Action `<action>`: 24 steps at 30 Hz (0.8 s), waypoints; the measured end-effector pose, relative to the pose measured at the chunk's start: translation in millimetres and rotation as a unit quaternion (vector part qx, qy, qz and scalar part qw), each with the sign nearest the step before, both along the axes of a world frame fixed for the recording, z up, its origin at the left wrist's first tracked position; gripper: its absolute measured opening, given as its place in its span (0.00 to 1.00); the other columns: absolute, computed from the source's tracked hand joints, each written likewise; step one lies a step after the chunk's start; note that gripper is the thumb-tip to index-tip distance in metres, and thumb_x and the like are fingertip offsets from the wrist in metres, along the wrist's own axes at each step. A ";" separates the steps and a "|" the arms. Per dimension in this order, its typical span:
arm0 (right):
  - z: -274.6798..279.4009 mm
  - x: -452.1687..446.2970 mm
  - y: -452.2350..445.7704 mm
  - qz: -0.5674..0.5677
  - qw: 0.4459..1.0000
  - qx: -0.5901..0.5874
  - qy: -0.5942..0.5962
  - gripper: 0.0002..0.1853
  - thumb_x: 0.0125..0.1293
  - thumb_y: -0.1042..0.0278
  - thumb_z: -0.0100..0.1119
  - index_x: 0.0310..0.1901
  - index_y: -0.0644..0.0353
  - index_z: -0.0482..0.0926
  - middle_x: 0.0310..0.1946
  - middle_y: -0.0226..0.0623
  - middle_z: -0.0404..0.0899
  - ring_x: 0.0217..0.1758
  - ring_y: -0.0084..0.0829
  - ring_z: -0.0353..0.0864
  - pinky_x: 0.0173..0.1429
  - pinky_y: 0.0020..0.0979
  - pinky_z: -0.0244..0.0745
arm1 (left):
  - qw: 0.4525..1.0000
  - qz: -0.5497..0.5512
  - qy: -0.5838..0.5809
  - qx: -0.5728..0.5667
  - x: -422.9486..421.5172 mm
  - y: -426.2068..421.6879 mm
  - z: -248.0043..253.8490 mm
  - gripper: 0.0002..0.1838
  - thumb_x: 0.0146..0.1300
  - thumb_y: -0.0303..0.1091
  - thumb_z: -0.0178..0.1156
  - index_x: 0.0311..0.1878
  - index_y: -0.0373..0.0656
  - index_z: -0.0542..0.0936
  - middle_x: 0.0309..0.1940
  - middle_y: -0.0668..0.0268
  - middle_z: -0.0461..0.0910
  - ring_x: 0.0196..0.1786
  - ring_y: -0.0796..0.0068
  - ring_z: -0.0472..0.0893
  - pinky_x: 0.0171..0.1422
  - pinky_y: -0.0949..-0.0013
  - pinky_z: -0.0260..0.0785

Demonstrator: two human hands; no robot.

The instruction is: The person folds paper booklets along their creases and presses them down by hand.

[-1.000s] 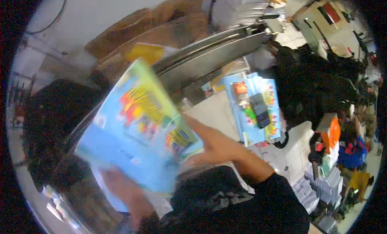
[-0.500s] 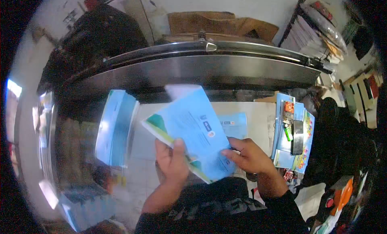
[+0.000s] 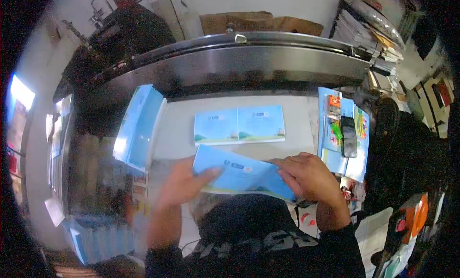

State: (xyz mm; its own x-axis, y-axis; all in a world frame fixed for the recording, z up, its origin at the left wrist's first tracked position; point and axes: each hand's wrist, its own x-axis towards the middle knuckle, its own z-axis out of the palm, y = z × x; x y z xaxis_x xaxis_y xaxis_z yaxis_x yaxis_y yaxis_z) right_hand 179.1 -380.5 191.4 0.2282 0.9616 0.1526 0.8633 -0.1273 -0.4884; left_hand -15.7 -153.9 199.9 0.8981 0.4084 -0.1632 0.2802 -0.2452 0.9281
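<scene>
A light blue printed booklet (image 3: pixel 235 170) is held level above the near edge of the table. At its left end, my left hand (image 3: pixel 184 180) grips it with the thumb on top and the other fingers hidden underneath. My right hand (image 3: pixel 309 177) closes over its right end, fingers bent onto the cover. Just beyond it, a matching blue booklet (image 3: pixel 215 127) lies spread flat on the table, its two printed halves side by side with a fold line between them.
A tall stack of blue booklets (image 3: pixel 136 127) stands at the table's left. On the right, a black phone (image 3: pixel 349 136) and a green lighter (image 3: pixel 336 131) rest on more printed sheets (image 3: pixel 330 158). A metal machine bar (image 3: pixel 215 67) spans the back of the white table (image 3: pixel 177 115).
The booklet in my hands has swung from tilted and partly opened to level and lower. My left hand has shifted left, and the flat booklet behind is now uncovered.
</scene>
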 end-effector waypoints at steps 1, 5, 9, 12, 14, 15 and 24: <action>-7.0 -4.6 -2.6 -0.004 1.000 -0.003 0.006 0.15 0.61 0.70 0.60 0.51 0.58 0.80 0.33 0.42 0.83 0.37 0.47 0.82 0.44 0.42 0.77 | 1.000 -0.004 0.006 -0.003 -3.7 -0.5 -11.6 0.20 0.65 0.40 0.63 0.53 0.33 0.78 0.45 0.63 0.82 0.47 0.74 0.79 0.54 0.66 0.72; -25.1 -19.1 -12.8 -0.047 0.992 0.008 0.121 0.17 0.67 0.65 0.54 0.56 0.54 0.78 0.48 0.43 0.82 0.49 0.46 0.82 0.55 0.43 0.76 | 0.994 -0.016 0.036 -0.101 -2.9 -10.7 -54.3 0.17 0.64 0.38 0.63 0.49 0.34 0.81 0.41 0.62 0.84 0.44 0.75 0.79 0.52 0.65 0.72; -57.5 -33.6 -16.8 -0.031 0.981 0.011 0.190 0.15 0.68 0.60 0.55 0.53 0.52 0.79 0.47 0.43 0.82 0.51 0.45 0.81 0.55 0.42 0.77 | 0.991 -0.015 0.114 -0.072 -4.8 -33.1 -89.2 0.16 0.63 0.40 0.63 0.46 0.37 0.83 0.36 0.62 0.85 0.40 0.73 0.81 0.49 0.64 0.72; -79.2 -36.6 -18.5 -0.042 0.983 -0.002 0.177 0.12 0.66 0.63 0.59 0.47 0.58 0.82 0.40 0.44 0.83 0.43 0.45 0.83 0.47 0.40 0.77 | 0.986 -0.042 0.162 -0.022 -9.0 -32.7 -108.2 0.18 0.61 0.44 0.64 0.46 0.39 0.84 0.36 0.59 0.85 0.39 0.70 0.82 0.47 0.63 0.73; -86.7 -37.5 -15.8 -0.051 0.975 -0.016 0.216 0.12 0.67 0.62 0.58 0.45 0.58 0.82 0.40 0.44 0.83 0.43 0.45 0.83 0.47 0.40 0.77 | 0.989 -0.024 0.142 -0.043 -19.0 -34.6 -125.1 0.19 0.60 0.44 0.65 0.45 0.37 0.83 0.36 0.58 0.85 0.40 0.69 0.82 0.47 0.63 0.73; -91.2 -37.0 -14.7 -0.051 0.964 -0.028 0.258 0.12 0.67 0.60 0.57 0.44 0.59 0.82 0.40 0.44 0.83 0.43 0.46 0.83 0.47 0.40 0.77 | 0.989 -0.028 0.139 -0.043 -20.7 -33.9 -128.3 0.19 0.60 0.44 0.65 0.45 0.37 0.83 0.36 0.58 0.85 0.40 0.69 0.82 0.47 0.63 0.73; -101.8 -23.2 -11.4 0.027 0.956 -0.037 0.291 0.17 0.68 0.52 0.57 0.44 0.59 0.82 0.38 0.44 0.83 0.39 0.44 0.83 0.46 0.39 0.76 | 0.994 -0.020 0.098 0.034 -26.0 -31.0 -140.5 0.16 0.60 0.39 0.65 0.45 0.37 0.84 0.36 0.60 0.85 0.40 0.71 0.82 0.48 0.63 0.73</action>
State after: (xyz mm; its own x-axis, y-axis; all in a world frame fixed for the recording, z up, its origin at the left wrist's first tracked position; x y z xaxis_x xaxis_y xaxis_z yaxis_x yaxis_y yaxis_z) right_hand 155.9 -391.9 89.6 0.2023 0.9778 -0.0541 0.4554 -0.1429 -0.8788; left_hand -41.8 -185.0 59.3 0.8676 0.3895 -0.3092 0.4422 -0.3197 0.8380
